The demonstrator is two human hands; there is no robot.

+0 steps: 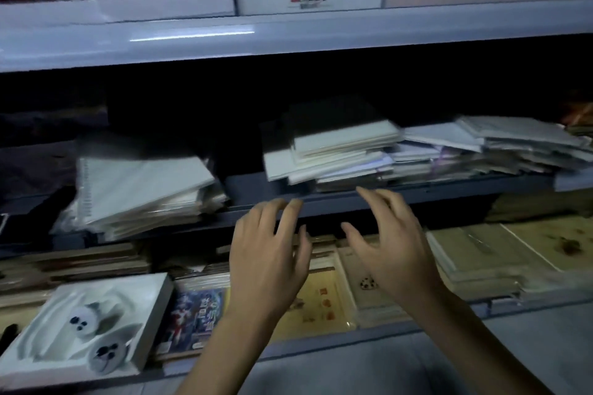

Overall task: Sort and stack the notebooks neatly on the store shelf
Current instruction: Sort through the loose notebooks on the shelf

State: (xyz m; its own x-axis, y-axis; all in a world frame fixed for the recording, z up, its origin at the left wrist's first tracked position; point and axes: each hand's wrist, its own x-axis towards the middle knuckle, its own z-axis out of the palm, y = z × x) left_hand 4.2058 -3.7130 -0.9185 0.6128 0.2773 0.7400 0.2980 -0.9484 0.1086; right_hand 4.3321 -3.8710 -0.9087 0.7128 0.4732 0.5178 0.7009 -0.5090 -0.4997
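Both hands, left [268,253] and right [390,242], hover empty with fingers spread wide, positioned to square the skewed notebook stack [337,154] lying on the middle shelf [256,205] directly above them.

I cannot read the blurred label [308,1] on the white box [346,6]; the right notebook stack [526,141] runs past the edge.

On the middle shelf [417,194], one notebook stack [141,189] lies left, well apart from the sprawling pile [353,151] right.
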